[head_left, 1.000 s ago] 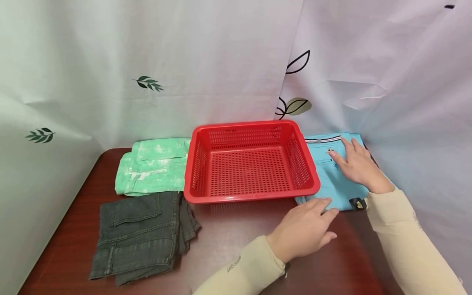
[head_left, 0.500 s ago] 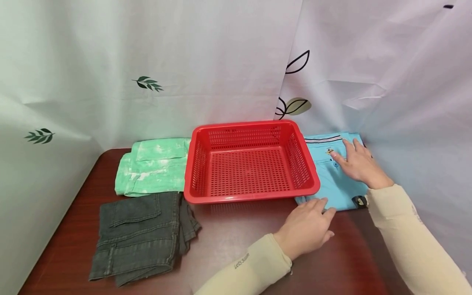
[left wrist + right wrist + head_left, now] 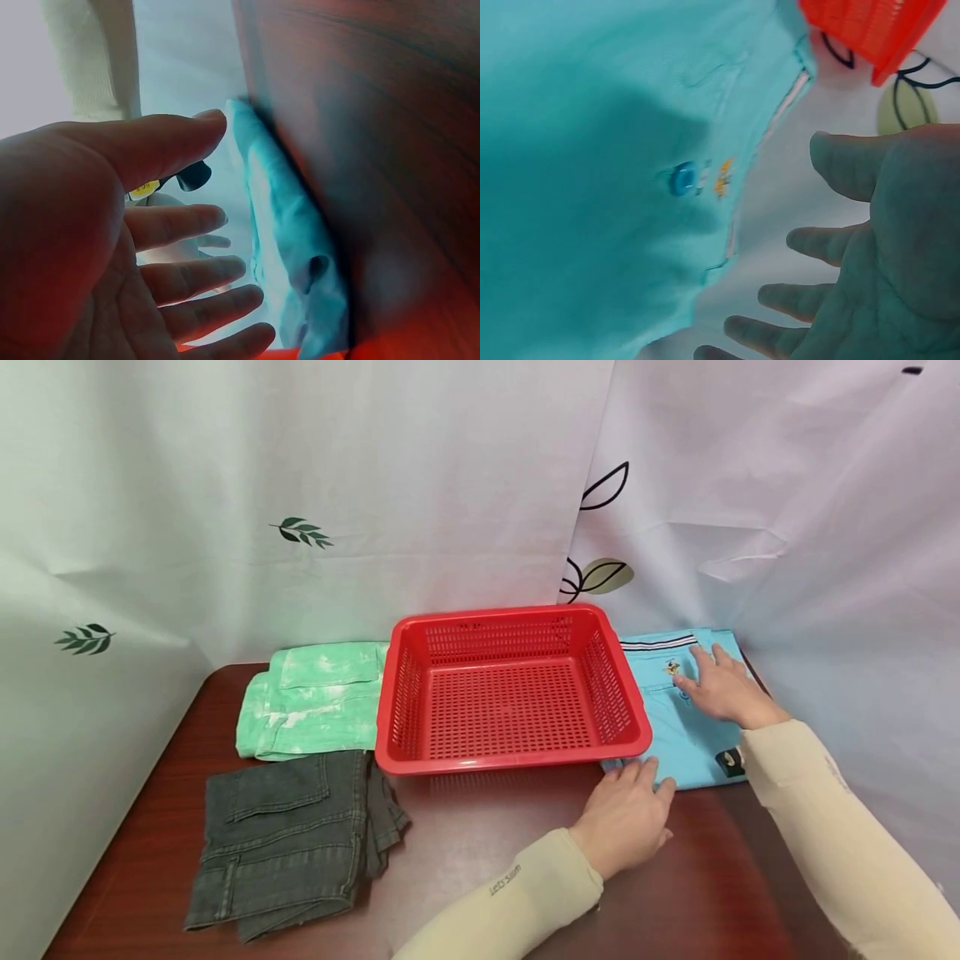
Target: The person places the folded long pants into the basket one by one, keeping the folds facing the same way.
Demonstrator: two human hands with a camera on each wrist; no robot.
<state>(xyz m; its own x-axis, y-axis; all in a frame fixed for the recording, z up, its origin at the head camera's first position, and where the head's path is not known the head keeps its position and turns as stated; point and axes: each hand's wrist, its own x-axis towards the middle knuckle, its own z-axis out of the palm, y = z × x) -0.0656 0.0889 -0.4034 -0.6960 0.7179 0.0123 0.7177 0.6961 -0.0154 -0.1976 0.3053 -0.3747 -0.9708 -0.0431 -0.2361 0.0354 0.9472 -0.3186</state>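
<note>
While both hands hung spread near the far right corner of the reddish-brown wooden table [image 3: 480, 843], I had my eye on the sky-blue folded cloth garment [image 3: 675, 727] lying flat there, its left side hidden by the red rectangular perforated plastic basket [image 3: 510, 762]. And look at the right hand [image 3: 726, 690]: fingers fanned, thumb out, pinching nothing, its shadow falling across the cloth! The left hand [image 3: 625, 818] was lower, by the garment's near edge, straight fingers parted and gripping nothing; whether any tip met the cloth, I couldn't tell.

Why that stance? My read: one hand toward each end, so both ends could be managed together. The basket sat mid-table, presumably within reach of either side, with mint-green tie-dyed folded cloth [image 3: 322, 693] at the far left and dark-grey folded denim trousers [image 3: 285, 843] nearer the left edge.

Now the direction! The garment's black-and-white striped waistband [image 3: 658, 644] pointed to the table's far edge, the blue button [image 3: 683, 178] just below it. Its long axis seemed to run far to near, though that covered left side left me unsure.
</note>
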